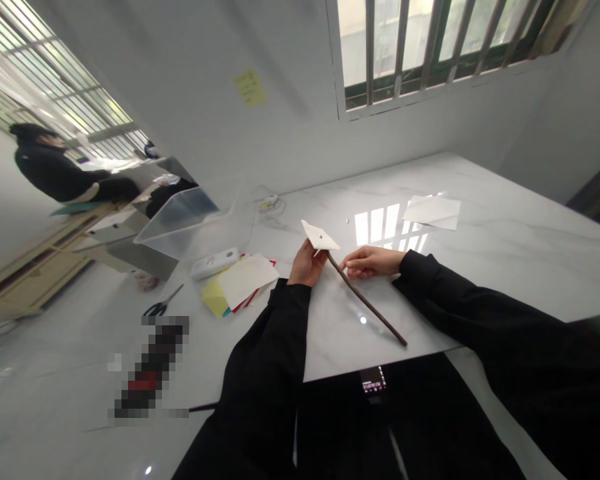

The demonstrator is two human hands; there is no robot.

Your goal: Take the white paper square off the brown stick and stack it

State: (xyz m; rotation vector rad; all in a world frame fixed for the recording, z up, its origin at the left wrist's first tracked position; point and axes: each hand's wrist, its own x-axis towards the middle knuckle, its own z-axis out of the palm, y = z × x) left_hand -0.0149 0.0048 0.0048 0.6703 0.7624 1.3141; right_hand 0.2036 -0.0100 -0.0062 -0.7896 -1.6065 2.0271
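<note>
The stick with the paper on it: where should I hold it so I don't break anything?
Grip the bare middle of the stick from above, well below the paper square. The stick is long and thin, so it's easy to close your hand around there, and the paper stays uncrushed.

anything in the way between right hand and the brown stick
Nothing visible stands in the way: the right hand lies right beside the thin brown stick, above the white marble tabletop. The left hand, holding the white paper square at the stick's top, sits on the stick's far side.
</note>
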